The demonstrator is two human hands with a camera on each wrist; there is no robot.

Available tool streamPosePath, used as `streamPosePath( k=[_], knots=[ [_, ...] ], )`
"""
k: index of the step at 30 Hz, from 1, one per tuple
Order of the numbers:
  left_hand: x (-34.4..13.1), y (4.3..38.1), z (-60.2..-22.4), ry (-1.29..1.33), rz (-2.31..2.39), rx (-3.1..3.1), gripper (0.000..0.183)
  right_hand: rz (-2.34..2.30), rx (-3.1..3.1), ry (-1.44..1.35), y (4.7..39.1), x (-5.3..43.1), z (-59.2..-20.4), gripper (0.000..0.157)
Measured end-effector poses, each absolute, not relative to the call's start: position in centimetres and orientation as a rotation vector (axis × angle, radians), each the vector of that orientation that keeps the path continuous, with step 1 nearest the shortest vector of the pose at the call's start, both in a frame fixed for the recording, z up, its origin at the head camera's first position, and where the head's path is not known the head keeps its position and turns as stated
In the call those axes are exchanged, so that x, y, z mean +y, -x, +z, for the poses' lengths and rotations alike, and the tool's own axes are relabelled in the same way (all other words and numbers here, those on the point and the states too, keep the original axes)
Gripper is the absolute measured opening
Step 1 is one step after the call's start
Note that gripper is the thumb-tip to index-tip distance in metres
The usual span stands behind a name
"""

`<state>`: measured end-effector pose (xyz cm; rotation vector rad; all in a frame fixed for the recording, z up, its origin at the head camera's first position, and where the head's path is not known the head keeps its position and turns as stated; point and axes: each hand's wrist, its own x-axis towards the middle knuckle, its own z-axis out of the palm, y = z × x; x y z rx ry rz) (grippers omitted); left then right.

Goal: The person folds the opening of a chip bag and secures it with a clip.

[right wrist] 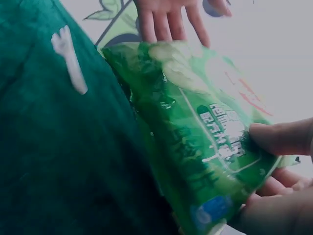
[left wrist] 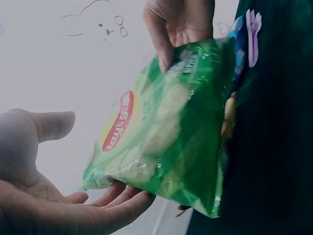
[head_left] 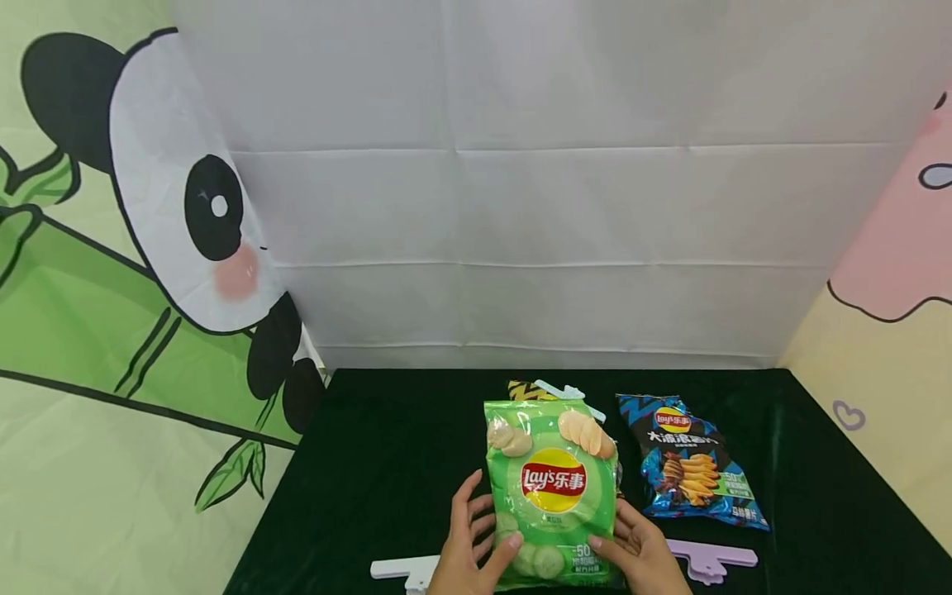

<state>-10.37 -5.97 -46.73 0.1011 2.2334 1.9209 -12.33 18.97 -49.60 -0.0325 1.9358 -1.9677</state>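
A green Lay's chip bag (head_left: 554, 525) is held upright over the near part of the dark table, its front turned to the head camera. My right hand (head_left: 643, 552) pinches its lower right corner, thumb on the front and fingers behind. At the other side, my left hand (head_left: 473, 549) touches the bag's edge with fairly straight fingers. Its thumb stands apart from the bag in the left wrist view, where the left palm (left wrist: 29, 171) faces up. A white sealing clip (head_left: 394, 568) lies by the left hand, a purple clip (head_left: 714, 559) by the right.
A blue chip bag (head_left: 692, 463) lies on the green-black tabletop (head_left: 387, 463) at the right. Behind the green bag, a yellow-and-black bag (head_left: 526, 391) shows only partly, with a pale clip (head_left: 561, 392) across its top. A white cloth wall (head_left: 558, 314) stands at the back.
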Motion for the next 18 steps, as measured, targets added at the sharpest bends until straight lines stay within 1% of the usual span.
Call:
streamPosePath(
  k=[4,9,14,18],
  knots=[
    [-5.5,9.9,-47.9,-0.074,1.850,2.216,0.090,-1.976,1.865,0.018,12.0,19.7,-51.7,0.079],
    [-5.6,9.6,-49.0,-0.014,1.775,2.243,0.092,-2.012,1.792,-0.040,11.5,19.2,-53.3,0.085],
    [-5.6,9.5,-49.4,-0.039,1.760,2.280,0.091,-2.035,1.826,-0.109,11.3,18.8,-53.5,0.077],
    [-5.5,10.3,-49.0,-0.073,1.701,2.349,0.091,-2.054,1.850,-0.092,11.6,18.9,-52.9,0.070]
  ],
)
